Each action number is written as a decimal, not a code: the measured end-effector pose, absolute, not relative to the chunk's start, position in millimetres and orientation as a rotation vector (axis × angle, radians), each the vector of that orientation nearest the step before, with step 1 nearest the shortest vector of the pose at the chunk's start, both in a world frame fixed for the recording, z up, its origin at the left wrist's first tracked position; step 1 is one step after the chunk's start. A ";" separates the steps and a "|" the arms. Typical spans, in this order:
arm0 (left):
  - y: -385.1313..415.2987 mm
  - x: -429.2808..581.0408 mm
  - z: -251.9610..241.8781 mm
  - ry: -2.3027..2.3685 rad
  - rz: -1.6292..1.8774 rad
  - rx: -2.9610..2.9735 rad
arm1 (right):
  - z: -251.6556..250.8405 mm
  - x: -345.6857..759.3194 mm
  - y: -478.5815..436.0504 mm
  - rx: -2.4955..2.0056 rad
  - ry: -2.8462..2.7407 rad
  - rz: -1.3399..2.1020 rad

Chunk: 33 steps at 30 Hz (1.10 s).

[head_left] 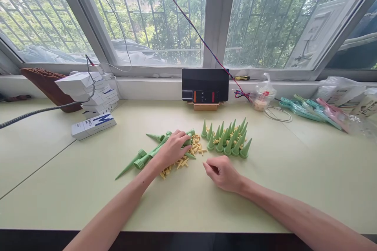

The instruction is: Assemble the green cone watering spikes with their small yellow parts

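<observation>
My left hand (174,148) reaches over a loose pile of green cones (141,160), its fingers curled round a green piece at the pile's right end. Small yellow plastic parts (183,162) lie scattered under and beside that hand. My right hand (223,172) rests near the table's middle with its fingers curled in; no object shows in it. Just beyond it, several green cones (227,148) stand upright in rows, points up, with yellow parts between them.
A phone (204,97) leans on a dark screen above a small cardboard box (205,107) at the back. White boxes (94,125) are at the left. A tied plastic bag (261,96), a white cable (278,114) and teal and pink items (312,110) lie back right.
</observation>
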<state>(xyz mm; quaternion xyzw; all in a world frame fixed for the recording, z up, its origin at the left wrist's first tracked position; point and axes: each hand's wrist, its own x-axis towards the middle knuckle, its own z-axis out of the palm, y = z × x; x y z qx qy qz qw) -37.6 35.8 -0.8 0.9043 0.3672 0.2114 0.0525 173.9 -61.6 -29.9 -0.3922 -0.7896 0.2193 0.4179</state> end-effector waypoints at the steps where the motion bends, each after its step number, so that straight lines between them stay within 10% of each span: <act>1: 35.8 -37.4 -0.8 1.109 0.646 2.757 | -30.0 174.0 -61.6 -0.985 -1.983 0.548; 33: 29.1 -32.4 5.1 1.151 0.542 2.770 | -30.9 176.3 -62.0 -0.992 -2.018 0.576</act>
